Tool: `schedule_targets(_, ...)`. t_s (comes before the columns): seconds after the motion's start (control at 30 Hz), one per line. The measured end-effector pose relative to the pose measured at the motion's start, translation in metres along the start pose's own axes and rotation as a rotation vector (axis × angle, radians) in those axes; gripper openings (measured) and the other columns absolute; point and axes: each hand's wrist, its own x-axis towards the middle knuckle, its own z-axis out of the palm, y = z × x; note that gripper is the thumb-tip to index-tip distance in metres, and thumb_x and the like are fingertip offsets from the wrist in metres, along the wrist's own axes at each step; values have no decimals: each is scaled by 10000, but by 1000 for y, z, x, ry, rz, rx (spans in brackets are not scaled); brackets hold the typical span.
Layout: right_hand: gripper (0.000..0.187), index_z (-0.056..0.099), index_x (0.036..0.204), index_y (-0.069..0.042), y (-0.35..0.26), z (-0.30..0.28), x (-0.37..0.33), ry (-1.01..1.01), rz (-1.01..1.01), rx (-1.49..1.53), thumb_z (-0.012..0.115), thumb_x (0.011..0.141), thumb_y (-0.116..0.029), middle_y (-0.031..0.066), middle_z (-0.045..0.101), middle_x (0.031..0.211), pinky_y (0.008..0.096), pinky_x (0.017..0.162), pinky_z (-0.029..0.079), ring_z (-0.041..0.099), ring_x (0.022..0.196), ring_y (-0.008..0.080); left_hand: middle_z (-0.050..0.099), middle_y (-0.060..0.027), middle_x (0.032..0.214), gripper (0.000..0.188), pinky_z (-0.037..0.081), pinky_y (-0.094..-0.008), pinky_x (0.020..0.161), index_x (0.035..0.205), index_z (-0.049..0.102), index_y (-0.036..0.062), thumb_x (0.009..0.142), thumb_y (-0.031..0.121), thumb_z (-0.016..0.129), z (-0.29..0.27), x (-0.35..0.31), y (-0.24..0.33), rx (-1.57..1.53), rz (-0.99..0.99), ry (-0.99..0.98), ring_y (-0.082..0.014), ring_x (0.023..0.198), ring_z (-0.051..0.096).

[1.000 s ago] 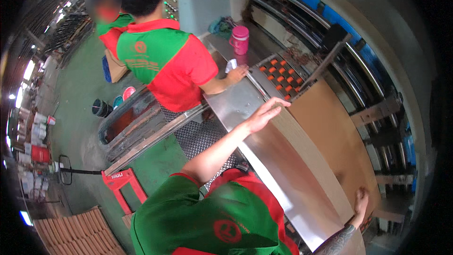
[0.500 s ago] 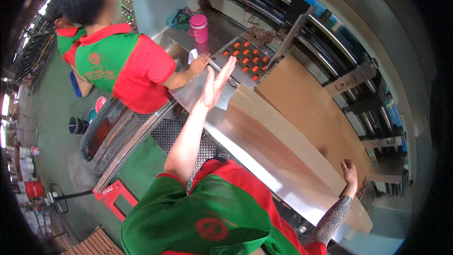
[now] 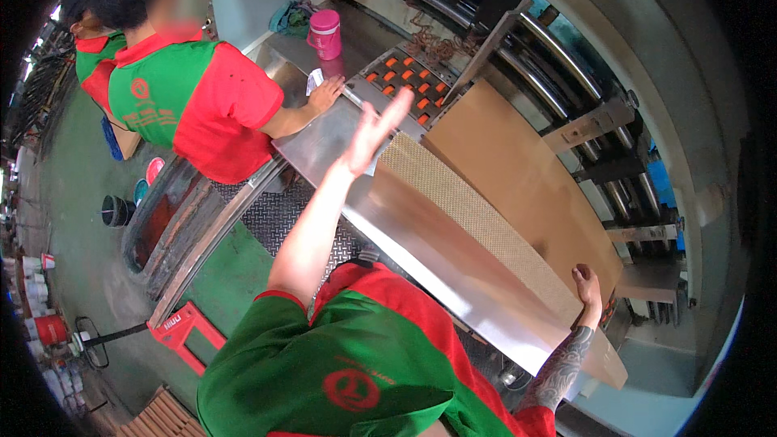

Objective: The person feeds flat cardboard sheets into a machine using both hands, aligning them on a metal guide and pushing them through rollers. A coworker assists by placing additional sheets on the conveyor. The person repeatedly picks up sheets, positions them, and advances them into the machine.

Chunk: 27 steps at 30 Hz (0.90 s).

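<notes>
My left hand (image 3: pixel 374 133) is open, its fingers stretched out and the thumb apart, slightly smeared by motion. It hangs by the far left corner of a stack of brown corrugated cardboard sheets (image 3: pixel 526 186), whose fluted edge faces me. Whether the hand touches the stack I cannot tell. At the stack's right end is my right hand (image 3: pixel 588 285), its fingers curled in with nothing visible in them. The stack lies beside a shiny metal table (image 3: pixel 312 133) running along in front of me.
Beyond the stack stand a machine's metal rollers (image 3: pixel 546 85) and brackets (image 3: pixel 595 125). Orange rollers (image 3: pixel 413 85) sit past its left end, near a pink lidded jug (image 3: pixel 324 35). A co-worker (image 3: pixel 190 105) at left rests a hand on the table. A red pallet jack (image 3: pixel 190 332) stands behind.
My left hand has moved a little to the right, closer to the stack's corner, with thumb and fingers still apart. My right hand stays near the stack's right end. The whole view has shifted slightly.
</notes>
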Motion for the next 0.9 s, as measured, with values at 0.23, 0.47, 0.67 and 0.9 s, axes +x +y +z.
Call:
schedule_targets(0.23, 474, 673, 1421, 71, 4, -3, 5, -28, -19, 38, 730, 1096, -269, 211, 774, 1317, 399, 1101, 551, 722, 1246, 271, 106, -92, 1895, 1148, -2, -462, 1416, 1805, 135, 66, 1026, 901, 19, -2, -2, -7, 10, -49, -45, -262, 1748, 85)
schedule_targets(0.47, 439, 660, 1430, 76, 2, -3, 6, -33, 65, 90, 713, 1103, -212, 232, 772, 1328, 415, 1102, 562, 730, 1250, 291, 107, -76, 1898, 1156, 7, -477, 1414, 1809, 166, 97, 1012, 923, 34, 4, -4, -9, 38, -91, -173, -261, 1748, 89)
schedule_targets(0.67, 435, 681, 1414, 67, 5, -4, 7, -35, 55, 5, 725, 1102, -233, 221, 779, 1324, 398, 1093, 560, 732, 1244, 273, 109, -68, 1897, 1154, 1, -454, 1416, 1810, 136, 91, 1014, 921, 42, 8, -8, -4, 20, -113, -137, -259, 1749, 79)
schedule_targets(0.9, 438, 694, 1400, 57, 5, -2, 3, -20, -16, 25, 722, 1099, -259, 179, 781, 1304, 387, 1106, 537, 716, 1244, 251, 111, -71, 1896, 1109, -11, -484, 1416, 1811, 171, 116, 1034, 889, 5, 1, -16, 3, 138, -86, -76, -278, 1748, 89)
